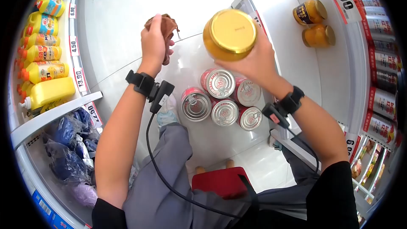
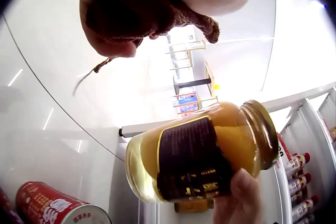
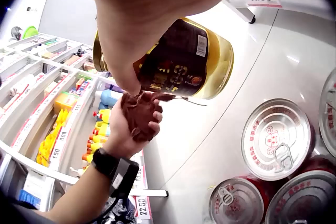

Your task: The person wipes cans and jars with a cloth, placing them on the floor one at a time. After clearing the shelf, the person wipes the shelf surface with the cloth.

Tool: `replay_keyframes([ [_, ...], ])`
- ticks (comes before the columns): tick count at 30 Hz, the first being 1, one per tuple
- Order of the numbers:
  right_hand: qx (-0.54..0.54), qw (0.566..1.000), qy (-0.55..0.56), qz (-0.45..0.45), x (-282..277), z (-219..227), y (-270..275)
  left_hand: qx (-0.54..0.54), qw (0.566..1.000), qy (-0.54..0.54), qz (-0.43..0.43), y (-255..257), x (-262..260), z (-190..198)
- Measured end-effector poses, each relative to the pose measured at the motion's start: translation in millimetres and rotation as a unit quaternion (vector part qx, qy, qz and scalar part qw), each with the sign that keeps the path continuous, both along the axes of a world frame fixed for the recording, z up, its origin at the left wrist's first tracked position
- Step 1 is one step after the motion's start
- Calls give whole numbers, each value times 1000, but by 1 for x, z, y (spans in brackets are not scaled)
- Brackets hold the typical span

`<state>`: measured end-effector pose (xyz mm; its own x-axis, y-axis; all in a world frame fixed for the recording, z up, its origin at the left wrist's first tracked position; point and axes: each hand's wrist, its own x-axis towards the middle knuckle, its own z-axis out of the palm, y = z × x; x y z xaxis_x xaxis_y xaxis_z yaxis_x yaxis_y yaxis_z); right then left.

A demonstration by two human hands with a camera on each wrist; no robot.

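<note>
My left hand (image 1: 153,44) grips a crumpled brown cloth (image 1: 168,26), and a loose thread hangs from it in the left wrist view. With my right hand (image 1: 259,61) I hold a glass jar (image 1: 232,32) of yellow fruit in clear liquid. Its gold lid faces the head camera. A dark label (image 2: 189,155) wraps the jar's side, and the left wrist view shows my right thumb against the glass. The cloth and jar are held at about the same height, a short gap between them in the head view. Below them, several red cans (image 1: 220,83) with ring-pull lids stand together on the floor.
Two similar jars (image 1: 318,36) lie on the white shelf (image 1: 292,59) at right, with rows of cans (image 1: 383,63) beyond. Yellow bottles (image 1: 46,53) line the left shelf above bagged dark items (image 1: 65,144). A red stool (image 1: 220,182) is below me.
</note>
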<state>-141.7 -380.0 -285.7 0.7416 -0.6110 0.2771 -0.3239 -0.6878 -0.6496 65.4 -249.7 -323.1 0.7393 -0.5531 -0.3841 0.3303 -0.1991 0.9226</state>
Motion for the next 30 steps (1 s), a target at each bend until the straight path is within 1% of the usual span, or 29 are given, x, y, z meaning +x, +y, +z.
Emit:
replay_keyframes([
  [1, 1, 1000, 3, -8, 8, -6, -4, 0, 1000, 3, 7, 5, 2, -4],
  [2, 39, 999, 7, -24, 15, -11, -6, -1, 1000, 14, 15, 10, 4, -8],
  [3, 41, 999, 10, -19, 23, -16, -9, -2, 999, 26, 24, 15, 5, -10],
  [5, 87, 996, 17, -26, 36, -30, -13, 6, 999, 34, 28, 24, 4, -14],
  [7, 83, 996, 22, -22, 48, -46, -13, 10, 998, 53, 27, 31, 5, -21],
  [9, 123, 992, 4, -15, 59, -61, -14, 16, 998, 59, 27, 40, 7, -25],
  [10, 125, 992, 4, -12, 63, -69, -13, 21, 997, 64, 27, 44, 8, -26],
  [13, 153, 988, -11, -26, 78, -87, -4, 32, 996, 74, 35, 57, 12, -29],
  [15, 174, 983, -26, -53, 86, -94, 3, 38, 995, 78, 42, 64, 16, -34],
  [19, 160, 986, -25, -34, 97, -109, 7, 61, 993, 90, 44, 76, 20, -42],
  [22, 148, 987, -47, -31, 105, -120, 8, 67, 992, 95, 41, 81, 21, -43],
  [27, 132, 990, -43, -11, 108, -126, 9, 68, 991, 107, 35, 86, 24, -44],
  [30, 129, 991, -35, -30, 110, -128, 12, 84, 989, 120, 21, 90, 26, -45],
])
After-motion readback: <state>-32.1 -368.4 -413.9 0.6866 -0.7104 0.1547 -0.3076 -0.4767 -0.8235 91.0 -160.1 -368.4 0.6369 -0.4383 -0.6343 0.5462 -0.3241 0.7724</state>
